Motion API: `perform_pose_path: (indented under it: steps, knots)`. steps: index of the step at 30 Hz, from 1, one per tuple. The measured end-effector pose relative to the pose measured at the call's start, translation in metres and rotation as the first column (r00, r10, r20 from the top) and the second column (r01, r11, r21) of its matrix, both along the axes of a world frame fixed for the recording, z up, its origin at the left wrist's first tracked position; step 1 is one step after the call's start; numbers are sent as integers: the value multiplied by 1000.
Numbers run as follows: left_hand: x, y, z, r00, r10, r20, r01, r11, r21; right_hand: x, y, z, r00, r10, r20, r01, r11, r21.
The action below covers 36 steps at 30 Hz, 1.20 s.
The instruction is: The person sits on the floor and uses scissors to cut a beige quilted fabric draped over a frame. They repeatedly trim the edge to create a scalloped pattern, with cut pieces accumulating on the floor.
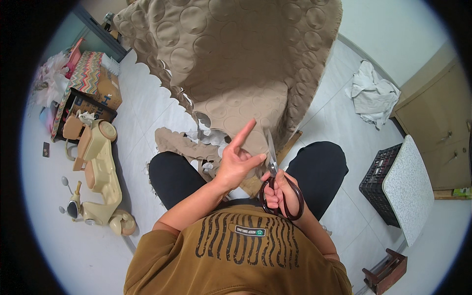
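Note:
A large sheet of tan padded fabric (236,62) with rows of stitched or pressed circles hangs before me and drapes down between my knees. Its left edge is cut in scallops. At the lower end, my left hand (238,162) grips the fabric beside the blades, thumb on top, index finger stretched out over it. My right hand (282,191) holds scissors (273,167) with dark red loop handles. Their blades point away from me, close together, along the fabric near my left thumb. Part of the fabric under my left hand is hidden.
Fabric offcuts (184,143) lie between my knees by a wooden board (289,149). A toy scooter (99,180) and a cardboard box (109,86) stand left. Right are crumpled white cloth (372,94), a black crate (381,180) under a pale board (411,191), and a wooden stool (389,271).

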<state>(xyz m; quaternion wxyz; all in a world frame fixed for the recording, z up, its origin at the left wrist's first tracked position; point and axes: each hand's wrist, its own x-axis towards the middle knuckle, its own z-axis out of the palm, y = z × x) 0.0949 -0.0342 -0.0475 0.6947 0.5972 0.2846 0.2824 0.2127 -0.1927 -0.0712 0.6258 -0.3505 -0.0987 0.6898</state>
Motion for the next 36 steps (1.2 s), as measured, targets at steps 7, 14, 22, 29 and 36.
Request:
perform_pose_path:
  steps: [7,14,22,29,36]
  knots:
    - [3,-1,-3,1000,20,-7,-20,999,50,-3,1,0,997,-23,-71,22,1000,-16]
    - [4,0,-5,1000,23,0,-23,1000,10,-5,2,-4,992,-53,-114,50,998,-26]
    - [6,3,-9,992,38,116,-15,982,-187,-8,2,5,996,-90,16,90,996,4]
    - [6,2,-6,990,36,135,-13,985,-170,-7,1,5,996,-79,49,78,997,17]
    - [5,3,-2,986,43,159,-12,981,-194,-7,-1,8,993,-84,81,85,996,-4]
